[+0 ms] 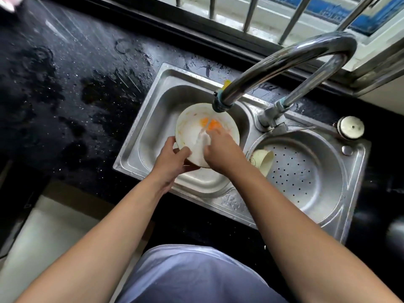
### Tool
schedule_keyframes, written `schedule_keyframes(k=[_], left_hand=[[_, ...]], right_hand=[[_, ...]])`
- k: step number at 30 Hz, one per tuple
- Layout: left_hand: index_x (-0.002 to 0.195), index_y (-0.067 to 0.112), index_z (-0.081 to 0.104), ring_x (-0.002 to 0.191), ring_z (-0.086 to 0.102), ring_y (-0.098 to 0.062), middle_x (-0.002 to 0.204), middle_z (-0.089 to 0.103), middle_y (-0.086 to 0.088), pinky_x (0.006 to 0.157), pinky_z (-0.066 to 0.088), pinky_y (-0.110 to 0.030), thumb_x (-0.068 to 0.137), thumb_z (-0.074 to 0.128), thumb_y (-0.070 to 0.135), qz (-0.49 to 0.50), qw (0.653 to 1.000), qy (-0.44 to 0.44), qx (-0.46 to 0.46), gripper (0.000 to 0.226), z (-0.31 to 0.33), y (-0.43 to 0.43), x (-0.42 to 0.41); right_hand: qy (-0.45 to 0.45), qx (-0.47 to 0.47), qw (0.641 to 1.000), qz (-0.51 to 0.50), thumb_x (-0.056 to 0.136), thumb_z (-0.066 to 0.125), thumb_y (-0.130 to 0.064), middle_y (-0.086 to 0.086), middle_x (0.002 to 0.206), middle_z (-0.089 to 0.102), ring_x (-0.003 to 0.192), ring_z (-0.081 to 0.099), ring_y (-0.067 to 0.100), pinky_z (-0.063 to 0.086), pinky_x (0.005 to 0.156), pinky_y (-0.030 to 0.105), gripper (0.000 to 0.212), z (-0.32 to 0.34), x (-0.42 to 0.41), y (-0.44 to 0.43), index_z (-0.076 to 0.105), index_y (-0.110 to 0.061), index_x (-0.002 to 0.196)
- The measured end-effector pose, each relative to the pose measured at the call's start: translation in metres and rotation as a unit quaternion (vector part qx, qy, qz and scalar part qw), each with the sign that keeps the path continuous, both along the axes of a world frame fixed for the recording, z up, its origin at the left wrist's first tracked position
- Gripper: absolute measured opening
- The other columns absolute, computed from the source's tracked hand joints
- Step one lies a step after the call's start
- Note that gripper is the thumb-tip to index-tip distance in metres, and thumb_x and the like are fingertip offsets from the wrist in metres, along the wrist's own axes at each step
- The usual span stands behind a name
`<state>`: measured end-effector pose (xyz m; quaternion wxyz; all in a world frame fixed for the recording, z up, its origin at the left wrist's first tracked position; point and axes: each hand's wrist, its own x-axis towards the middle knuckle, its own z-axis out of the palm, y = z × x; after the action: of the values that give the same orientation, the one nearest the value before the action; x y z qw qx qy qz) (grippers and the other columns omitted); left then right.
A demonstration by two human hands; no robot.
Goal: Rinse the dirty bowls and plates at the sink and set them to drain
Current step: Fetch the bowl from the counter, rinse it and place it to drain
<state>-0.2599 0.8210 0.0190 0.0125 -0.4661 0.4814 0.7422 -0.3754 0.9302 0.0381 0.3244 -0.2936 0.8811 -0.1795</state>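
Note:
A white bowl [190,127] smeared with orange residue is held over the left sink basin [153,127], right under the faucet spout [218,103]. Water runs from the spout into the bowl. My left hand [172,158] grips the bowl's near rim, thumb inside. Inside the bowl, my right hand [220,149] presses its fingers against the wet inner surface. A second cream bowl [265,160] lies on its side at the left edge of the perforated drain basket [310,171] in the right basin.
The curved steel faucet [295,55] arches over the divider between the basins. A round white stopper [350,127] sits on the sink's far right corner. The black countertop [65,95] on the left is wet. Window bars [249,12] run along the back.

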Motion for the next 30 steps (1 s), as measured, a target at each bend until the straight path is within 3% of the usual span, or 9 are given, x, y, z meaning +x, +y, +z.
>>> schedule_keyframes(k=[5,9,12,15,17,20,22,27,30], left_hand=[[0.130,0.010,0.050,0.083,0.074,-0.032,0.104,0.071,-0.022,0.071,0.066,-0.040,0.099,0.057,0.003,-0.001,1.000,0.016,-0.002,0.033,-0.003,-0.009,0.002],[0.133,0.008,0.045,0.092,0.074,-0.033,0.116,0.067,-0.019,0.074,0.067,-0.040,0.094,0.054,-0.004,0.012,1.000,0.007,0.011,0.042,-0.008,-0.024,0.008],[0.132,0.014,0.047,0.091,0.073,-0.034,0.121,0.066,-0.023,0.080,0.066,-0.046,0.092,0.057,-0.004,-0.026,1.000,0.000,-0.015,0.046,-0.011,-0.022,0.007],[0.129,0.013,0.049,0.085,0.076,-0.033,0.118,0.069,-0.028,0.075,0.066,-0.044,0.095,0.064,0.004,-0.009,1.000,0.012,0.006,0.039,-0.013,-0.022,0.004],[0.128,0.012,0.049,0.088,0.078,-0.031,0.116,0.070,-0.025,0.071,0.065,-0.039,0.093,0.069,0.011,0.021,0.999,0.014,0.030,0.041,-0.014,-0.028,0.001],[0.127,0.014,0.047,0.102,0.073,-0.036,0.118,0.068,-0.019,0.071,0.065,-0.037,0.091,0.059,0.000,0.019,0.999,0.017,0.023,0.041,-0.017,-0.038,-0.001],[0.125,0.018,0.048,0.100,0.073,-0.035,0.116,0.068,-0.019,0.071,0.065,-0.038,0.086,0.060,0.002,-0.009,1.000,0.017,0.009,0.044,-0.017,-0.037,-0.004],[0.129,0.010,0.048,0.089,0.079,-0.031,0.105,0.076,-0.017,0.071,0.066,-0.041,0.083,0.075,0.017,0.003,1.000,0.020,0.021,0.054,-0.015,-0.035,-0.009],[0.130,0.008,0.046,0.093,0.078,-0.027,0.103,0.073,-0.010,0.069,0.065,-0.036,0.079,0.071,0.009,0.021,1.000,0.009,0.015,0.056,-0.017,-0.046,-0.003]], right_hand=[[-0.079,-0.055,0.992,0.081,0.091,0.055,-0.011,0.011,0.150,0.050,0.137,0.047,0.032,0.036,0.112,0.037,0.043,-0.001,0.010,-0.033,0.065,-0.011,0.133],[-0.085,0.027,0.995,0.052,0.093,0.053,-0.013,0.011,0.112,0.074,0.108,0.065,0.030,0.053,0.092,0.035,0.027,-0.010,0.000,-0.017,0.076,-0.006,0.105],[0.039,0.118,0.990,0.064,0.094,0.046,-0.014,0.021,0.135,0.057,0.118,0.057,0.036,0.049,0.096,0.040,0.042,-0.012,-0.011,-0.032,0.056,-0.002,0.132],[-0.038,-0.007,0.994,0.103,0.093,0.056,-0.013,0.016,0.154,0.042,0.134,0.047,0.038,0.038,0.111,0.043,0.044,-0.003,0.003,-0.049,0.057,-0.007,0.137],[-0.104,-0.022,0.988,0.109,0.097,0.052,-0.014,0.011,0.148,0.056,0.134,0.051,0.033,0.038,0.114,0.042,0.032,-0.005,0.012,-0.039,0.068,-0.011,0.124],[-0.064,0.078,0.994,0.034,0.099,0.048,-0.024,0.014,0.124,0.068,0.106,0.063,0.031,0.053,0.093,0.038,0.032,-0.011,0.003,-0.023,0.069,-0.008,0.116],[-0.001,0.117,0.993,0.037,0.098,0.048,-0.020,0.018,0.128,0.062,0.099,0.060,0.031,0.050,0.084,0.036,0.035,-0.012,-0.007,-0.030,0.059,-0.005,0.127],[-0.084,-0.053,0.991,0.093,0.100,0.052,-0.017,0.018,0.148,0.053,0.128,0.055,0.036,0.046,0.103,0.046,0.038,-0.005,0.004,-0.053,0.060,-0.008,0.137],[-0.107,0.020,0.993,0.049,0.103,0.048,-0.024,0.014,0.105,0.067,0.101,0.063,0.031,0.042,0.077,0.031,0.029,-0.017,0.008,-0.032,0.071,-0.007,0.103]])
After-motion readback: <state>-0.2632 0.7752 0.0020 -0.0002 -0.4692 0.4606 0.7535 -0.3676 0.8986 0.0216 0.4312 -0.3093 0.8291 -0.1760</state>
